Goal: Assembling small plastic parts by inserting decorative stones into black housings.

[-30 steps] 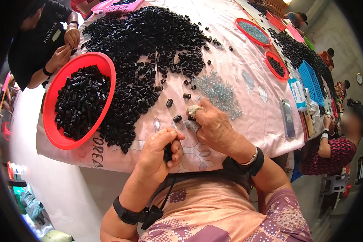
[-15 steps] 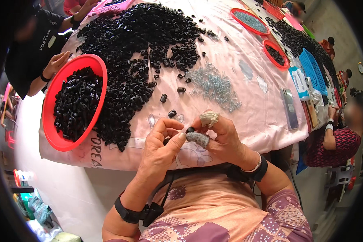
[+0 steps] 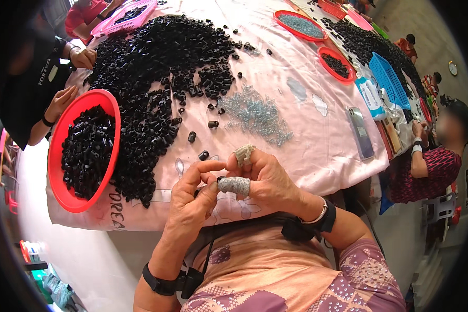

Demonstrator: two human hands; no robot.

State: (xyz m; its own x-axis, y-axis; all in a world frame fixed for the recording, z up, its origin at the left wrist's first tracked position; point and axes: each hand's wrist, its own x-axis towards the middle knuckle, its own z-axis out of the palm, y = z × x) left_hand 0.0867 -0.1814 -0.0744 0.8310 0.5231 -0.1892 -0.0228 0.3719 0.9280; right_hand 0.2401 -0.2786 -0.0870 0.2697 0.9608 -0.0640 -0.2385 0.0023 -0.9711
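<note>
left hand (image 3: 192, 200): fingers pinched on something small, unclear what
right hand (image 3: 262, 179): cloth-wrapped fingertips, grasp unclear
black caps (image 3: 156, 67): small cylinders, heaped far left
red bowl (image 3: 62, 195): round plastic, left

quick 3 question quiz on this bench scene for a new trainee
1. True or false: the red basin at the person's left holds black caps.
2. The loose pile of small clear parts lies: A) in the blue basket, B) on the pink cloth, C) in the red basin.
3. Fill in: the right hand has grey wraps on two ____.

Key:
1. True.
2. B.
3. Fingers; the left hand meets it over the table edge.
</note>
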